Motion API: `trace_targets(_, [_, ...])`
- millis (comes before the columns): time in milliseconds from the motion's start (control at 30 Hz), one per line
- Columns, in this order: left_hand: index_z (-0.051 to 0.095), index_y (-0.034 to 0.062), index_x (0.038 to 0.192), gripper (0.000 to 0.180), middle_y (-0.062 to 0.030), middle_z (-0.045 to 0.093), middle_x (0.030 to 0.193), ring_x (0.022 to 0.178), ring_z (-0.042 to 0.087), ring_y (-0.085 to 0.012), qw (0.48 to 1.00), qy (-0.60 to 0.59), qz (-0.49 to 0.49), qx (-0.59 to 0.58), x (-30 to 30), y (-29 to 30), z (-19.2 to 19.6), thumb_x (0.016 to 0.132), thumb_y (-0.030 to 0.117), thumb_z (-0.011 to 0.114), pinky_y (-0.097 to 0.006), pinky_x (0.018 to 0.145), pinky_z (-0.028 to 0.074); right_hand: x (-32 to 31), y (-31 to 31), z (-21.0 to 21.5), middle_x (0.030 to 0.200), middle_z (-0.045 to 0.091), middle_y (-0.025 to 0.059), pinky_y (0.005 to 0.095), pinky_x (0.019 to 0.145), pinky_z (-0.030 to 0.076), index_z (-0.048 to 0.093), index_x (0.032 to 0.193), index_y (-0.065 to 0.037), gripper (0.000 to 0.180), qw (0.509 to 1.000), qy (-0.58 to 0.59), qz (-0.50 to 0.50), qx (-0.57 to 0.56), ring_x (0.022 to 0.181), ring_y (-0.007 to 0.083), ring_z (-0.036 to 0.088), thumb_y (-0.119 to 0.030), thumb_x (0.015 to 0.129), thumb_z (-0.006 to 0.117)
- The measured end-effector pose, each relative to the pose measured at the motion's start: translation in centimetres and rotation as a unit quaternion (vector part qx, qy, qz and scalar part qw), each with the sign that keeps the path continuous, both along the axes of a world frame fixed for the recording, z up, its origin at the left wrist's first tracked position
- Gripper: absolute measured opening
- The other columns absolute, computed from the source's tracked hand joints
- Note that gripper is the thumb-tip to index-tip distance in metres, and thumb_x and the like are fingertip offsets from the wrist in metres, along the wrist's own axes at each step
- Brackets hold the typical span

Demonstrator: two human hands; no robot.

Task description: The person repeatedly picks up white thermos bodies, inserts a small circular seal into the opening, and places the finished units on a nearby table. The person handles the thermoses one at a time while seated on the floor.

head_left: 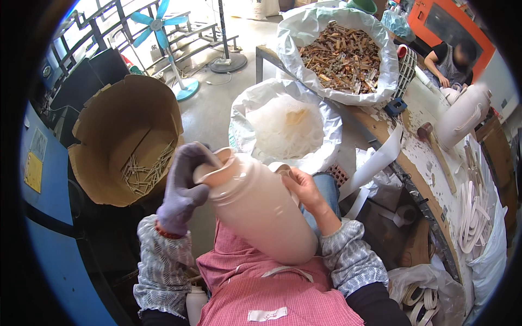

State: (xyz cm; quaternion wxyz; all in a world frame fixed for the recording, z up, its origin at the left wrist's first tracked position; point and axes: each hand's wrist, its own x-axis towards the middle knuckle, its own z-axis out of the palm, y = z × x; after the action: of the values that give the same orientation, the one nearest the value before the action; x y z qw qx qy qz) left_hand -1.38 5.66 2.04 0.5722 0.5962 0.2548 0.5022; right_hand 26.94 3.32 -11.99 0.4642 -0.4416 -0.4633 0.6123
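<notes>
A pale pink plastic jug [261, 209], with a ridged neck and a flared mouth, lies tilted across my lap, its mouth toward the upper left. My left hand [182, 185], in a purple-grey glove, closes on the jug's mouth rim. A pale strip [211, 156] shows between the glove and the mouth; whether it belongs to the jug I cannot tell. My bare right hand [311, 196] grips the jug by its looped handle [281, 168]. A red checked apron [266, 296] lies under the jug.
A large cardboard drum [89, 157] with thin sticks stands left. Ahead are a white sack [239, 122] of translucent scraps and another sack [291, 32] of brown pieces. On the right bench [429, 168] are a similar jug [462, 117], a hammer [437, 152] and pale strips. A person [454, 65] sits beyond.
</notes>
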Motion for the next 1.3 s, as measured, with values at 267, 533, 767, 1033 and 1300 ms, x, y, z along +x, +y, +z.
trace_targets(267, [0.067, -0.0025, 0.093, 0.02, -0.0156, 0.064, 0.105, 0.117, 0.053, -0.0343, 0.787, 0.381, 0.298, 0.383, -4.3, -1.3, 12.8, 0.088, 0.016, 0.065, -0.047, 0.101, 0.04, -5.4, -4.2, 13.5, 0.106, 0.063, 0.0053, 0.0308, 0.086, 0.047, 0.058, 0.118, -0.003, 0.03, 0.965, -0.005, 0.024, 0.262, 0.097, 0.0151, 0.059, -0.013, 0.09, 0.063])
trace_targets(533, [0.06, 0.0058, 0.082, 0.029, -0.0105, 0.063, 0.086, 0.091, 0.063, -0.0303, 0.815, 0.356, 0.099, 0.446, -5.5, -2.8, 11.9, 0.077, 0.033, 0.071, -0.057, 0.094, 0.047, 7.4, 16.9, -11.3, 0.114, 0.063, 0.0139, 0.0425, 0.095, 0.043, 0.065, 0.107, -0.002, 0.03, 0.748, -0.625, -0.143, 0.173, 0.107, 0.0332, 0.055, -0.011, 0.079, 0.058])
trace_targets(767, [0.06, 0.006, 0.065, 0.016, -0.0098, 0.062, 0.069, 0.074, 0.065, -0.0284, 0.754, 0.499, 0.061, 0.423, -7.4, -1.5, 12.4, 0.071, 0.018, 0.069, -0.049, 0.091, 0.048, 10.9, 18.1, -13.4, 0.094, 0.066, 0.015, 0.0426, 0.082, 0.05, 0.071, 0.085, -0.006, 0.015, 0.736, -0.668, -0.085, 0.068, 0.091, 0.0339, 0.062, -0.013, 0.076, 0.061])
trace_targets(1033, [0.053, 0.0059, 0.116, 0.044, -0.0085, 0.056, 0.114, 0.09, 0.06, -0.0139, 0.742, 0.374, 0.403, 0.384, -10.9, 3.7, 12.9, 0.078, 0.002, 0.075, -0.026, 0.072, 0.051, 11.4, 14.0, -6.8, 0.077, 0.059, 0.0156, 0.0372, 0.067, 0.047, 0.061, 0.081, 0.001, 0.019, 0.855, -0.463, -0.132, 0.194, 0.072, 0.0283, 0.059, -0.016, 0.078, 0.068])
trace_targets(1300, [0.059, 0.0077, 0.104, 0.045, -0.0124, 0.06, 0.094, 0.083, 0.063, -0.0291, 0.541, 0.427, 0.361, 0.628, -5.6, 3.3, 13.0, 0.066, 0.002, 0.082, -0.038, 0.07, 0.054, 12.0, 4.8, 0.7, 0.084, 0.062, 0.0121, 0.0386, 0.08, 0.045, 0.065, 0.073, 0.001, 0.02, 0.805, -0.491, -0.156, 0.295, 0.086, 0.031, 0.056, -0.017, 0.083, 0.067])
